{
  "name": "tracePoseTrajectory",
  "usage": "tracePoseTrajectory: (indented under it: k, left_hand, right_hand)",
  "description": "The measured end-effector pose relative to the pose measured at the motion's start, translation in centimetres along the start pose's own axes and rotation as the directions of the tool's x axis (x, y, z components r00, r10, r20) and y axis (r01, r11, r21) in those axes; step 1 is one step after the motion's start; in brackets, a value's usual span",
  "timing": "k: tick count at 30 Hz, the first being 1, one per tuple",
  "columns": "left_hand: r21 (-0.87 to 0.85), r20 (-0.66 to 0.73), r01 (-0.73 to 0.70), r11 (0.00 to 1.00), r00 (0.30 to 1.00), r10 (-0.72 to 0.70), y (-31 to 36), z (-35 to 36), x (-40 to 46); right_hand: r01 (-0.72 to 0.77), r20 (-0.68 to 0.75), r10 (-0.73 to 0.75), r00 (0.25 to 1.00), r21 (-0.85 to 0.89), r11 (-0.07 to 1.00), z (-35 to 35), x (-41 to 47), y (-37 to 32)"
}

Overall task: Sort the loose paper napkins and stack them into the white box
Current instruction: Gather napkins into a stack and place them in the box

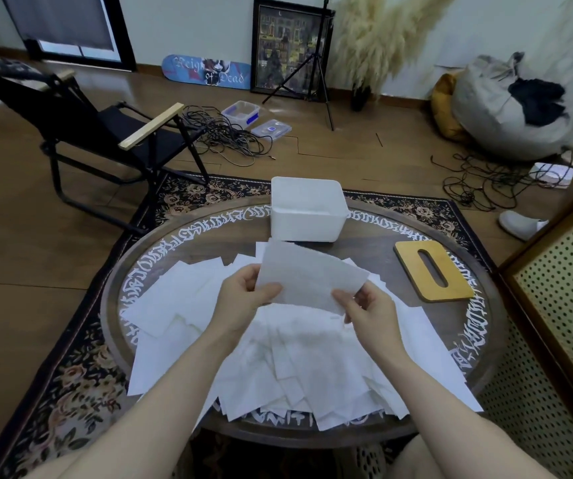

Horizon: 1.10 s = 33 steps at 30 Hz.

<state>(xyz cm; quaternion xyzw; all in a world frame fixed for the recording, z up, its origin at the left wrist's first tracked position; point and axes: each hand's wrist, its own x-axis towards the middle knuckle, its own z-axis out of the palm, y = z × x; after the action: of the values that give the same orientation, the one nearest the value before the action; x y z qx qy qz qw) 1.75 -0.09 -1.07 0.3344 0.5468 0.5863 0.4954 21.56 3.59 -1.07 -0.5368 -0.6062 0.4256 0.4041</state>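
Napkin (307,276) pinched between both hands' fingers (269,292).

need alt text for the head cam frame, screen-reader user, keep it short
Two bare hands, left hand and right hand, hold one paper napkin above a heap of loose napkins on a round table. Beyond the heap stands an open white box, with a slotted wooden lid lying flat to its right.
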Motion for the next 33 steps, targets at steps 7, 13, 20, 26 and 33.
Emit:
tracePoseTrajectory:
  k: [7, 13, 20, 26, 33]
  left_hand:
    - [0.105, -0.020, 0.008, 0.994, 1.000, -0.006, -2.2, -0.3, -0.4]
    - [0.123, -0.049, 0.049, 0.991, 0.998, -0.043, -3.9, -0.2, -0.5]
    - [0.105, -0.055, 0.015, 0.994, 0.998, -0.009, -4.1, 0.4, -0.6]
    - [0.345, -0.041, 0.033, 0.938, 0.999, -0.019, -5.3, -0.5, -0.5]
    - [0.529, -0.166, 0.027, 0.848, 0.984, 0.072, -5.4, -0.3, -0.5]
  right_hand:
    - [0.050, 0.103, -0.027, 0.994, -0.228, 0.972, 0.0, 0.2, 2.0]
    - [0.024, 0.210, 0.033, 0.977, -0.265, 0.964, 0.0, 0.2, 3.1]
    - [0.041, 0.178, -0.004, 0.984, -0.205, 0.978, 0.4, 0.3, 3.3]
    - [-0.012, 0.189, 0.065, 0.980, -0.265, 0.964, -0.1, 0.5, 4.5]
    - [-0.079, 0.106, 0.092, 0.990, -0.128, 0.989, 0.4, 1.2, 4.3]
